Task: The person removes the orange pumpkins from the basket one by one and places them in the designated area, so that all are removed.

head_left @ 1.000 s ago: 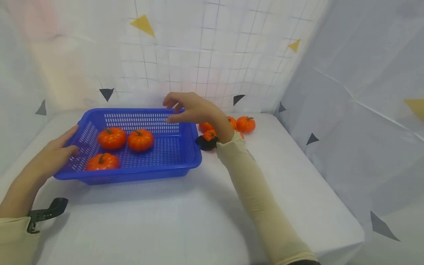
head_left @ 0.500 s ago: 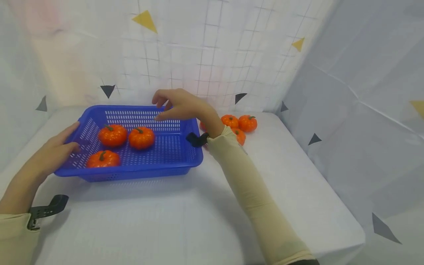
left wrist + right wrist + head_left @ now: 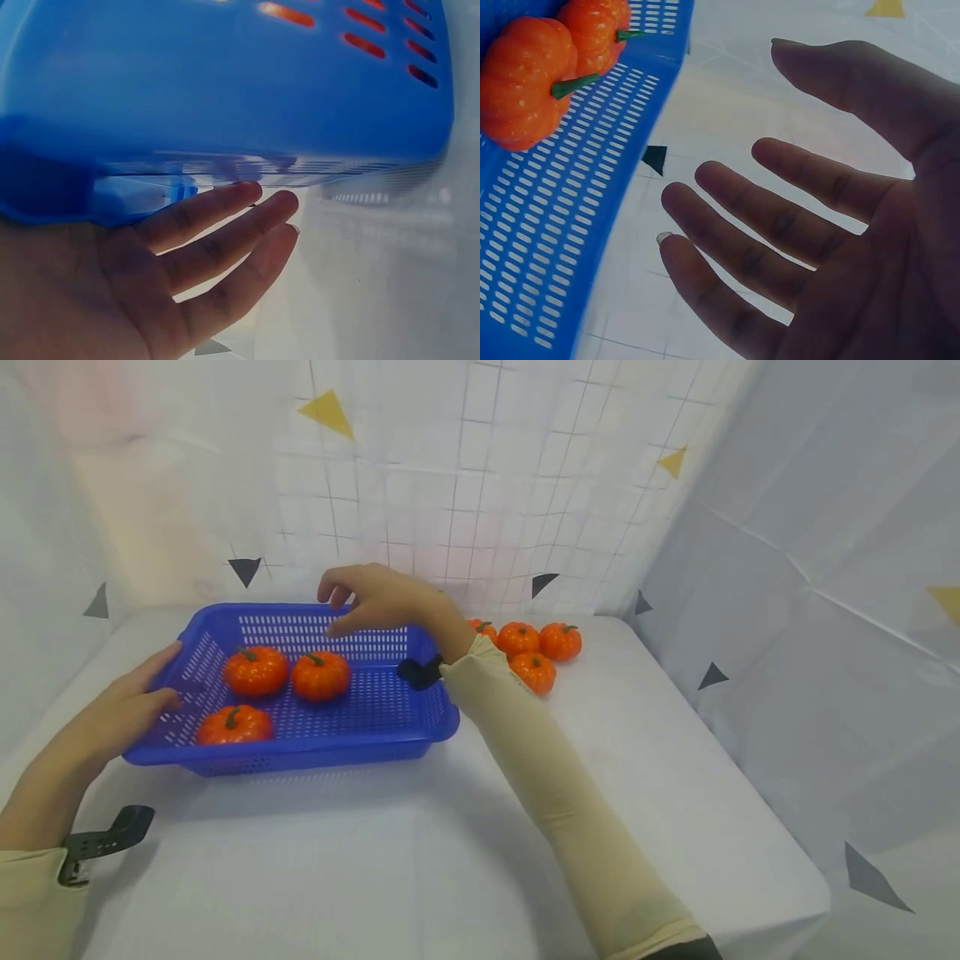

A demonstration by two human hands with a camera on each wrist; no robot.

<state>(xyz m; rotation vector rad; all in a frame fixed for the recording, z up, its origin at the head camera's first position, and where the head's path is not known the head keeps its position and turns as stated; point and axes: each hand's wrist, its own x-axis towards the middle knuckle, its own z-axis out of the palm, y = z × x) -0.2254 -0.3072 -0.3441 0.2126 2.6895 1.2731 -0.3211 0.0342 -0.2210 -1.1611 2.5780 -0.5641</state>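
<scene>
A blue plastic basket [image 3: 322, 750] with slotted walls stands on the table's left half. Three small orange pumpkins with green stems lie in it: a back-left pumpkin [image 3: 255, 675], a middle pumpkin [image 3: 321, 678] and a front-left pumpkin [image 3: 232, 727]. My left hand [image 3: 112, 718] holds the basket's left rim, thumb on the inner side; the left wrist view has its other fingers [image 3: 225, 251] outside, under the rim. Above the basket's back rim hovers my right hand [image 3: 382, 597], fingers spread and slightly bent, nothing in them. Its palm [image 3: 900, 247] shows bare in the right wrist view.
Several more orange pumpkins [image 3: 534, 672] sit clustered on the white table [image 3: 675, 793], right of the basket near the back edge. A white sheet wall [image 3: 420, 468] with grid lines and coloured triangles rises behind, and a grey one [image 3: 840, 635] at the right.
My right hand has moved left along the basket's back rim, uncovering more of the pumpkins on the table at the right. My left hand has stayed at the left rim.
</scene>
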